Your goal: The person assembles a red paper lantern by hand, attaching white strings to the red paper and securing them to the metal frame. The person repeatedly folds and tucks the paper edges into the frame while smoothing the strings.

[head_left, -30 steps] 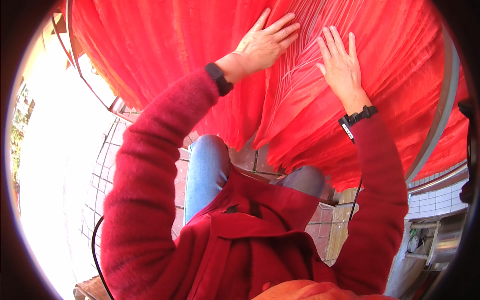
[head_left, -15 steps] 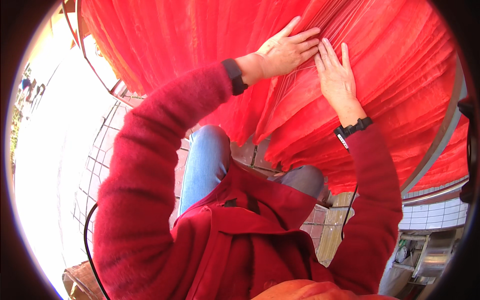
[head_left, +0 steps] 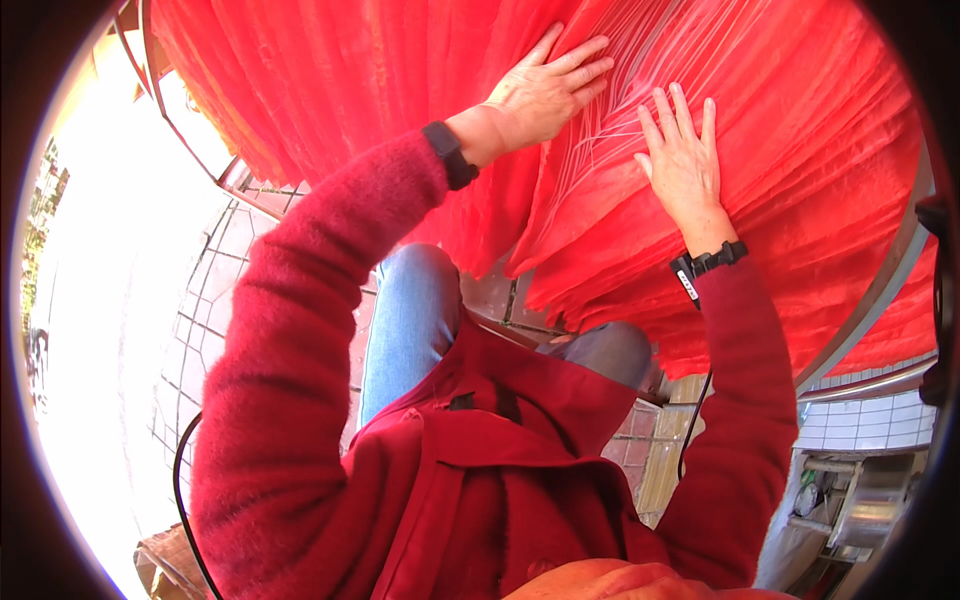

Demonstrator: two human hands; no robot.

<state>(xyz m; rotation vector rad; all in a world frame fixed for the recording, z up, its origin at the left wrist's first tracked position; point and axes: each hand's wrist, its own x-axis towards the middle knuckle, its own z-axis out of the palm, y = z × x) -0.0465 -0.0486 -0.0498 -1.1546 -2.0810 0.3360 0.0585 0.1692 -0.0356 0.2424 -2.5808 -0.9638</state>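
Note:
A large mass of pleated red fabric (head_left: pixel 370 90) fills the far part of the view, hanging down in folds toward my knees. Pale thin cords (head_left: pixel 610 125) run through a gap between its two sides. My left hand (head_left: pixel 545 95) rests flat on the fabric left of the gap, fingers spread toward the cords. On the right side of the gap lies my right hand (head_left: pixel 685 160), palm down, its fingers stretched out and pointing away from me. Neither hand grips anything, and the two are apart.
A curved metal band (head_left: pixel 880 295) edges the fabric on the right. Thin metal rods (head_left: pixel 175 120) curve at the far left. My knees (head_left: pixel 420 290) are just below the fabric, above a tiled floor (head_left: pixel 490 298). A shelf with items (head_left: pixel 850 505) stands at the lower right.
My hands have moved apart, the left toward the left and the right slightly to the right. The gap between the folds is wider, and more of the pale cords shows.

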